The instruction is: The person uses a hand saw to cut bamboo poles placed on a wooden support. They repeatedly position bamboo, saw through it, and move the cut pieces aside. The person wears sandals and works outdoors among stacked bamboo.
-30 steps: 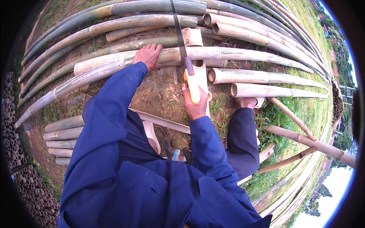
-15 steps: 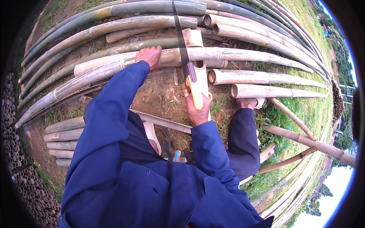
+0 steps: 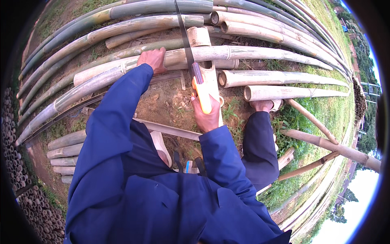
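Note:
A long pale bamboo pole (image 3: 260, 52) lies crosswise in front of me. My left hand (image 3: 153, 61) is wrapped over it from above, left of the saw. My right hand (image 3: 206, 116) grips the yellow-orange handle of a hand saw (image 3: 186, 42). Its dark blade points away from me and crosses the pole just right of my left hand; how deep the teeth sit I cannot tell. Beneath the pole, a notched bamboo piece (image 3: 199, 37) runs away from me as a support, partly hidden by the saw and my right hand.
More bamboo poles (image 3: 158, 7) lie beyond, and two cut ends (image 3: 224, 78) face me at right. My feet (image 3: 266, 105) are apart, one close to a pole end. Crossed bamboo struts (image 3: 317, 140) stand at right. Stacked bamboo (image 3: 34, 199) shows at far left.
The whole view has shifted slightly, with things sitting a little further left and up. Both hands keep their holds, and the saw stays across the pole at about the same place.

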